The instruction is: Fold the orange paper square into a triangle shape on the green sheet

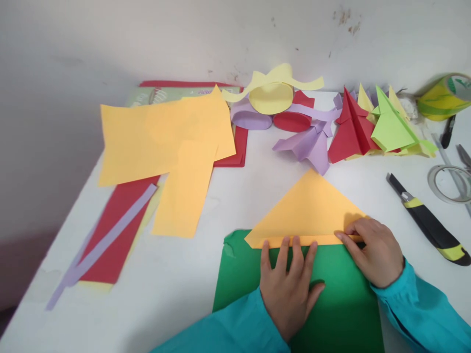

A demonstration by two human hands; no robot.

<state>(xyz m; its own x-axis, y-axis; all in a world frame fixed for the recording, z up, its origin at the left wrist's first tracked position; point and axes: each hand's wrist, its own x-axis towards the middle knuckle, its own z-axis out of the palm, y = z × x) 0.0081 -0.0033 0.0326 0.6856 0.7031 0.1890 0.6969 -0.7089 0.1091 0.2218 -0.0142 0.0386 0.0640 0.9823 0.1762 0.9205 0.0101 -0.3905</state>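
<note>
An orange paper triangle (305, 208) lies with its point away from me and a narrow folded strip along its near edge. Beneath that edge is a green sheet (235, 274) on the white table. My left hand (287, 284) rests with fingers spread, their tips pressing on the folded strip. At the strip's right end, my right hand (373, 250) pinches the paper between thumb and bent fingers. The triangle's right corner is hidden behind my right hand.
Orange sheets (158, 142) and red and purple strips (117, 230) lie left. Behind are paper loops (272, 95) and folded paper planes (353, 127). A cutter knife (429, 220), clear tape roll (449, 184) and yellow tape roll (445, 98) lie right.
</note>
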